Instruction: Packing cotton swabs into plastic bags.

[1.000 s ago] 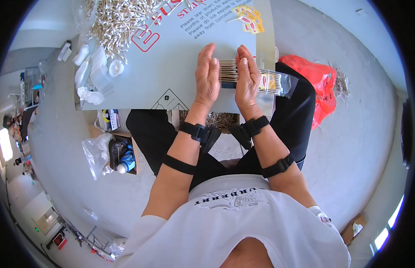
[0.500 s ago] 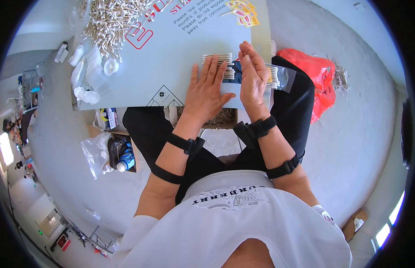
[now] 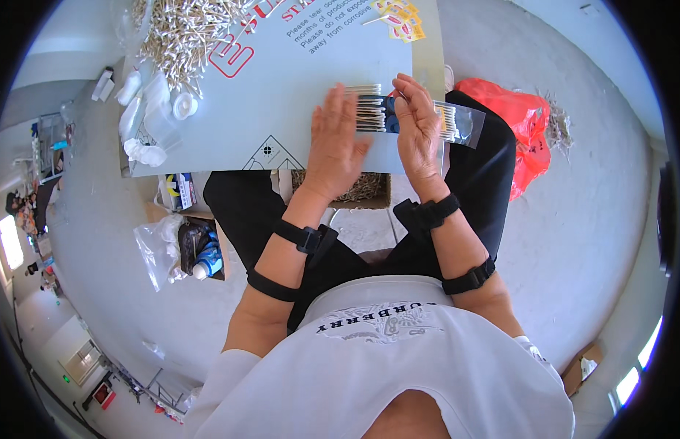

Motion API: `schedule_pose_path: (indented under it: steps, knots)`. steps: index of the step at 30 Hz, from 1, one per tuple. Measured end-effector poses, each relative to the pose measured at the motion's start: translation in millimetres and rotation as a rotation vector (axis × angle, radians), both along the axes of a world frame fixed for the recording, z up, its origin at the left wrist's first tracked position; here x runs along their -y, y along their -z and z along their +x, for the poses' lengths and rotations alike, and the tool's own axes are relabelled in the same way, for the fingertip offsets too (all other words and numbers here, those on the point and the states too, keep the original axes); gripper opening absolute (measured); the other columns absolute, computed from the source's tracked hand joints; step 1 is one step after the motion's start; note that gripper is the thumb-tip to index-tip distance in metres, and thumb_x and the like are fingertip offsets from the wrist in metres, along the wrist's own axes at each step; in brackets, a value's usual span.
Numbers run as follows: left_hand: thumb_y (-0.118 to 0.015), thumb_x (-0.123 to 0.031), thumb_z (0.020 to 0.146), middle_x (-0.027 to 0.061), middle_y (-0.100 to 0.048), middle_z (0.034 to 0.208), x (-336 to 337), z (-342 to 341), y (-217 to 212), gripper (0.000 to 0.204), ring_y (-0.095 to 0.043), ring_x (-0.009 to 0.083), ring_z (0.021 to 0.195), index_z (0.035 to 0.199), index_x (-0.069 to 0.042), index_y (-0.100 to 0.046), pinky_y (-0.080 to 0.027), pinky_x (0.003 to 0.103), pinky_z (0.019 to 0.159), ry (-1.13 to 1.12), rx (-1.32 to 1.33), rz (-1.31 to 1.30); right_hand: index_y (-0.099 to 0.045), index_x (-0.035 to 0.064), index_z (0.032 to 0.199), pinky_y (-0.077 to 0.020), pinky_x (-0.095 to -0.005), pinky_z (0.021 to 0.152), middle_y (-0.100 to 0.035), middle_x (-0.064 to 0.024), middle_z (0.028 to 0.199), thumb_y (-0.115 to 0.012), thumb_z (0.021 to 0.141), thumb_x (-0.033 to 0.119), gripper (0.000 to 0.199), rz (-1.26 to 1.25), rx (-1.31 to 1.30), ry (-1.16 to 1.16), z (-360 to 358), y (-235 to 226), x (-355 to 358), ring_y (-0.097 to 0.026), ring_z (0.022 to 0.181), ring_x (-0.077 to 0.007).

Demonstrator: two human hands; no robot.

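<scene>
Side by side on the pale board lies a row of white cotton swabs [image 3: 371, 121], partly over a dark blue strip [image 3: 391, 117]. My left hand [image 3: 334, 143] is at the row's left end, palm down with fingers stretched out; motion blurs its fingertips. At the other end my right hand [image 3: 418, 135] stands on its edge, fingers slightly bent and thumb beside them, with nothing visible in it. It hides the middle of a clear plastic sleeve [image 3: 468, 127]. More swabs [image 3: 448, 123] show inside the sleeve, to the right of that hand.
Loose swabs [image 3: 175, 44] are heaped at the board's far left. Near them are white plastic wrappings [image 3: 159, 102] and a white roll [image 3: 184, 106]. Yellow printed cards [image 3: 402, 18] lie at the far right. A box of swabs [image 3: 365, 192] sits below the board's near edge; a red bag [image 3: 515, 124] lies right.
My left hand has drawn back a little to the left, uncovering more of the swab row. The fingers of my right hand have bent slightly; that hand stays near the sleeve.
</scene>
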State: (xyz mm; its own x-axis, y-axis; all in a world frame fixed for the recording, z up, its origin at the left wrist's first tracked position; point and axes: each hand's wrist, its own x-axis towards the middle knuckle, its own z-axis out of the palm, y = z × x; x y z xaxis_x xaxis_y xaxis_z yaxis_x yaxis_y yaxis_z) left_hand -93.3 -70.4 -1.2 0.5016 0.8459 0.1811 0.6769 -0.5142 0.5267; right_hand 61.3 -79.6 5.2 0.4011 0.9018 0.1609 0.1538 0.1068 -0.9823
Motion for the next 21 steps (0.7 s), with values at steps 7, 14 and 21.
schedule_pose_path:
  steps: [7, 14, 21]
  knots:
    - [-0.049, -0.027, 0.102, 0.0141, -0.026, 0.156, -36.9, 20.4, 6.6, 0.058, -0.027, 0.0247, 0.143, 0.149, 0.000, -0.029, -0.023, 0.038, 0.117, -0.264, 0.984, -0.310, -0.058, -0.0065, 0.123, -0.0349, -0.0309, 0.108, -0.052, -0.0150, 0.137, -0.051, 0.099, 0.009, 0.029, 0.115, -0.349, 0.086, -22.3, 27.4, -20.2, -0.048, 0.126, -0.0233]
    - [-0.061, -0.025, 0.094, 0.0138, -0.034, 0.153, -46.0, 4.5, 11.0, 0.056, -0.033, 0.0256, 0.141, 0.142, -0.003, -0.043, -0.024, 0.041, 0.117, -0.146, 0.839, -0.294, -0.067, 0.0010, 0.102, -0.0495, -0.0334, 0.085, -0.063, -0.0107, 0.112, -0.062, 0.086, 0.002, 0.016, -0.062, 0.043, -0.004, 3.2, 8.4, -10.8, -0.062, 0.098, -0.0219]
    - [-0.065, -0.062, 0.079, 0.0130, -0.023, 0.159, -23.7, -1.8, -6.9, 0.098, -0.017, 0.0270, 0.148, 0.151, -0.007, -0.028, -0.012, 0.051, 0.119, 0.086, -0.278, 0.012, -0.066, 0.0069, 0.085, -0.0511, -0.0406, 0.074, -0.058, -0.0089, 0.089, -0.070, 0.073, 0.003, 0.013, -0.106, 0.640, -0.240, 19.6, -9.0, 0.7, -0.060, 0.088, -0.0296]
